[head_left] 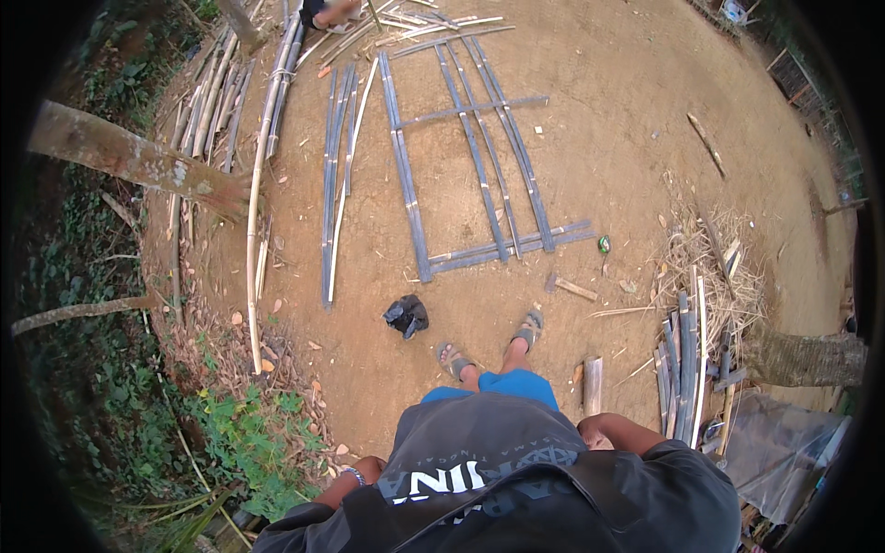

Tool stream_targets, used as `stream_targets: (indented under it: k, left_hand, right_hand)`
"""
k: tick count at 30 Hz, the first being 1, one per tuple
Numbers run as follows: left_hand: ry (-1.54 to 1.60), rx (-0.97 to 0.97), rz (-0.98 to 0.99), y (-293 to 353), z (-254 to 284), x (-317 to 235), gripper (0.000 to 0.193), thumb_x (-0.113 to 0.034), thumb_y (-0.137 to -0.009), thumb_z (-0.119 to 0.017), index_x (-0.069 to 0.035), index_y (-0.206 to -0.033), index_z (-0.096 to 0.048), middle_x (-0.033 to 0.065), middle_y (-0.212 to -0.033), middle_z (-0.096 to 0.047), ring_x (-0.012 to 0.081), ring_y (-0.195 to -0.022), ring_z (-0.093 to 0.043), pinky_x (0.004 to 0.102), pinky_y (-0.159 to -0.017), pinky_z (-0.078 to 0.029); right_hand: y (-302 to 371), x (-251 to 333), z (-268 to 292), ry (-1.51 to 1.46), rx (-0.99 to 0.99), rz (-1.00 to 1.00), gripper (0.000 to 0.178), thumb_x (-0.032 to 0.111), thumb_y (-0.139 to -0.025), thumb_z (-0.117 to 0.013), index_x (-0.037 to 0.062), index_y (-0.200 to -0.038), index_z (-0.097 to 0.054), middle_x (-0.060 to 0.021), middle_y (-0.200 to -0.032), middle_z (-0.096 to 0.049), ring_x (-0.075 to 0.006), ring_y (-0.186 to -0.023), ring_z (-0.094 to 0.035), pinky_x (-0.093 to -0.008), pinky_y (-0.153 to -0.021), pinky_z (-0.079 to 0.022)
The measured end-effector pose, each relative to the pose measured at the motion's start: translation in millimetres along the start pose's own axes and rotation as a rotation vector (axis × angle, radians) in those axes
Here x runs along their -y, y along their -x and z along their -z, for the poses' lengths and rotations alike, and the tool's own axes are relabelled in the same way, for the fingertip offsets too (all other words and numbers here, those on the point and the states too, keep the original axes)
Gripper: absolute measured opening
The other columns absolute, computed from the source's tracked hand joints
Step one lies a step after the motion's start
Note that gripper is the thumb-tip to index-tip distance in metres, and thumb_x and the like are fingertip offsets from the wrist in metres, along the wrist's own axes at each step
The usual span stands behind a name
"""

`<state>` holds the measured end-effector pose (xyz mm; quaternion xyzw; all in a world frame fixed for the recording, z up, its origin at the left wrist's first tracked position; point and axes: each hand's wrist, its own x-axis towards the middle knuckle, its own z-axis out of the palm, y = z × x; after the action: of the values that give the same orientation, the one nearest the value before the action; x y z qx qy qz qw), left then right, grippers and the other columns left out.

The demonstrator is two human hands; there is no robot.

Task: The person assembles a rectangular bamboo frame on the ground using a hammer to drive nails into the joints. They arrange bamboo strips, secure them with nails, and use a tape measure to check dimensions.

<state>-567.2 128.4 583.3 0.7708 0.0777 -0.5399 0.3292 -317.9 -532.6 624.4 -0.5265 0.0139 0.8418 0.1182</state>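
My left hand point(371, 467) rests against the side of my dark shirt, with a bracelet at its wrist and its fingers hidden. My right arm point(627, 430) bends in toward my waist, and the fingers there do not show either. On the dirt beyond my sandalled feet lies a ladder-like frame of dark split bamboo strips point(402, 175), with crosspieces at its near end and partway up. A crumpled black plastic bag point(407, 316) sits left of my feet. To their right is a short wooden-handled tool point(573, 288) with a dull head, perhaps a hammer or hatchet.
Loose bamboo strips point(329, 194) and a long pole point(253, 249) lie left of the frame, near a leaning trunk point(138, 157). Another person point(330, 13) is at the far edge. Cut strips point(684, 364), a short log point(592, 385) and a plastic sheet point(784, 452) are at right.
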Motion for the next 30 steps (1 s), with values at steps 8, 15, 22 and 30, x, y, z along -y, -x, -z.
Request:
stream_targets:
  k: [8,15,22,30]
  left_hand:
    - [0.492,-0.234,0.225,59,119,-184,0.028,-0.024,-0.096,-0.07,0.003,-0.091,-0.075,0.01,-0.083,-0.077,0.0171,-0.076,-0.073,0.0326,-0.077,-0.058]
    - [0.366,-0.329,0.21,49,124,-184,0.028,-0.023,-0.09,-0.074,0.004,-0.082,-0.074,0.0134,-0.082,-0.077,0.019,-0.075,-0.074,0.0335,-0.074,-0.058]
    - [0.267,-0.602,-0.088,3,89,-86,0.026,-0.018,-0.081,-0.079,0.001,-0.099,-0.076,0.0116,-0.093,-0.079,0.0227,-0.088,-0.075,0.034,-0.081,-0.057]
    - [0.356,-0.476,0.137,14,128,-128,0.025,-0.018,-0.094,-0.06,-0.004,-0.106,-0.077,0.0131,-0.094,-0.078,0.0256,-0.086,-0.074,0.0385,-0.082,-0.056]
  right_hand:
    - [41,57,59,-0.101,-0.373,0.114,0.063,0.056,-0.088,-0.077,0.0004,-0.118,-0.073,-0.0159,-0.109,-0.077,-0.0239,-0.099,-0.074,-0.0369,-0.087,-0.059]
    - [37,81,63,-0.215,-0.589,0.28,0.063,0.061,-0.088,-0.071,0.0021,-0.109,-0.077,-0.0137,-0.103,-0.078,-0.0237,-0.094,-0.075,-0.0376,-0.086,-0.058]
    - [21,69,64,-0.137,-0.655,0.235,0.066,0.065,-0.094,-0.059,0.0041,-0.111,-0.078,-0.011,-0.107,-0.079,-0.0226,-0.097,-0.075,-0.035,-0.089,-0.057]
    - [-9,32,65,-0.012,-0.697,0.25,0.065,0.065,-0.096,-0.053,0.0054,-0.103,-0.079,-0.0076,-0.1,-0.079,-0.023,-0.091,-0.075,-0.0354,-0.087,-0.056]
